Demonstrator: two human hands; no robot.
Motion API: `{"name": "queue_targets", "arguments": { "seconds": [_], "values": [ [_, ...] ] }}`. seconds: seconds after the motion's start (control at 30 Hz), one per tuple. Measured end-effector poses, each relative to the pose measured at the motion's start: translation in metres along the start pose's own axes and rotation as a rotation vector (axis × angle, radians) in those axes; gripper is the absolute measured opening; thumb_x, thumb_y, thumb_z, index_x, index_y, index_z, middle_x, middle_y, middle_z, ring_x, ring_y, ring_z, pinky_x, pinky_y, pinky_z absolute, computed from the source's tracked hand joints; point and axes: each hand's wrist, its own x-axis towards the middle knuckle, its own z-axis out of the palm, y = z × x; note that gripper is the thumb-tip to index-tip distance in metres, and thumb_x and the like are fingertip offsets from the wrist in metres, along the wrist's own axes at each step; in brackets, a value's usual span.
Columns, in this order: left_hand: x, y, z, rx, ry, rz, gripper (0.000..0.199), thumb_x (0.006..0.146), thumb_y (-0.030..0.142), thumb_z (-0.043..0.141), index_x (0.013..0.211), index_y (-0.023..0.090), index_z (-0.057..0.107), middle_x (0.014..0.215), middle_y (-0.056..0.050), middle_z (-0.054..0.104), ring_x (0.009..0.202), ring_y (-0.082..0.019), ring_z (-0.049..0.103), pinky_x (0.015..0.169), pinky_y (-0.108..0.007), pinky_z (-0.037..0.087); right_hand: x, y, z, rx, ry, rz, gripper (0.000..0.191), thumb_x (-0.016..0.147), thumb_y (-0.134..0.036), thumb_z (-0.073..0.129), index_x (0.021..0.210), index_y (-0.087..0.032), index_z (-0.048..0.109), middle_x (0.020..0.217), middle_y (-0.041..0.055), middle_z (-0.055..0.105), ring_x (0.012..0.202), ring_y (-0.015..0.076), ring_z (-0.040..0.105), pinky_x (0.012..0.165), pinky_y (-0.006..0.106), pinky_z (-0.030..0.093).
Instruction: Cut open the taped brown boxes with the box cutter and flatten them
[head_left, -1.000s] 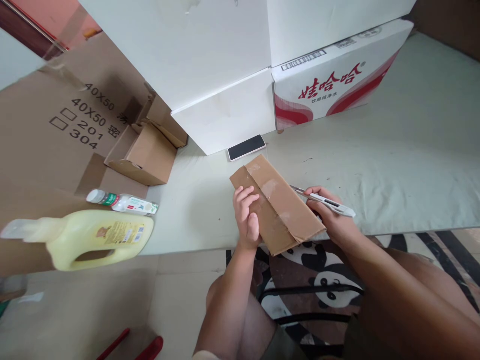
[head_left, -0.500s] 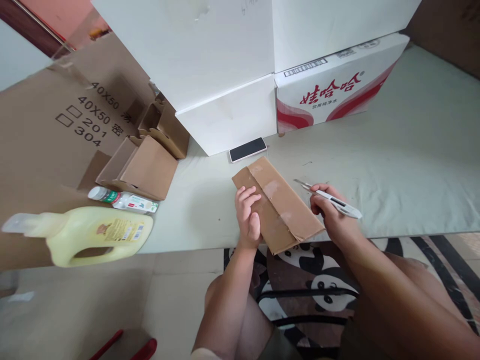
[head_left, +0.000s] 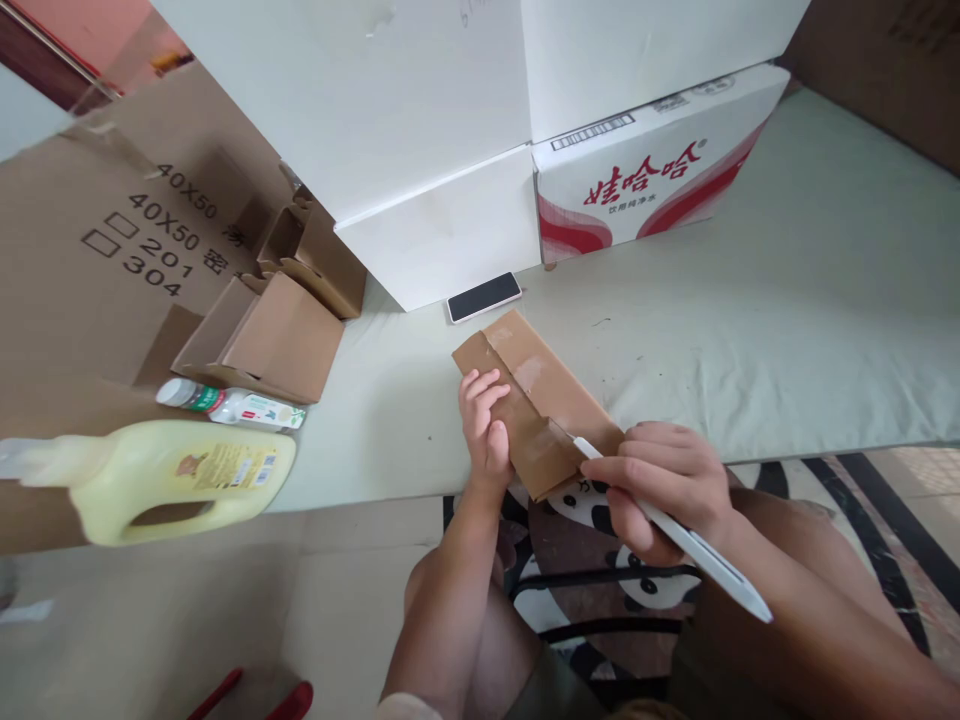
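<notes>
A flat brown cardboard box (head_left: 551, 372) lies slantwise at the front edge of the cloth-covered table, a seam running along its top. My left hand (head_left: 486, 428) grips its left side, fingers over the top face and thumb nearer me. In my right hand (head_left: 667, 485) is a white utility knife (head_left: 709, 568), its handle pointing back towards my right forearm. The blade's tip meets the box at the seam, near the end closest to me. My right fingers partly cover that end of the box.
A phone (head_left: 484, 297) lies behind the box, before white cartons (head_left: 442, 230) and a red-and-white water carton (head_left: 637, 190). To the left are small brown boxes (head_left: 285, 335), a clear bottle (head_left: 247, 408) and a yellow detergent jug (head_left: 180, 470). Panda-patterned fabric (head_left: 652, 575) shows below.
My right hand has turned over and moved down and left, bringing the knife from beside the box onto its seam. My left hand keeps its hold. The view has shifted slightly.
</notes>
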Motion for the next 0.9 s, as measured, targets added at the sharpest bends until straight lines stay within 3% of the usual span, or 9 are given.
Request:
{"name": "queue_targets", "arguments": {
  "seconds": [0.3, 0.9],
  "values": [
    [0.001, 0.0, 0.002, -0.033, 0.015, 0.013, 0.04, 0.102, 0.043, 0.031, 0.113, 0.022, 0.063, 0.127, -0.01, 0.065, 0.134, -0.028, 0.048, 0.118, -0.053, 0.033, -0.001, -0.014, 0.007, -0.12, -0.019, 0.099, 0.016, 0.077, -0.009, 0.052, 0.085, -0.02, 0.06, 0.056, -0.0041, 0.057, 0.047, 0.0103, 0.047, 0.051, 0.029, 0.032],
    [-0.001, -0.002, 0.004, 0.017, 0.024, -0.03, 0.045, 0.101, 0.049, 0.028, 0.113, 0.022, 0.063, 0.126, -0.011, 0.065, 0.136, -0.029, 0.048, 0.119, -0.055, 0.033, -0.001, -0.014, 0.002, -0.12, 0.051, 0.095, 0.017, 0.08, -0.009, 0.05, 0.087, -0.022, 0.06, 0.052, -0.0048, 0.055, 0.043, 0.0104, 0.046, 0.048, 0.028, 0.033]
  ]
}}
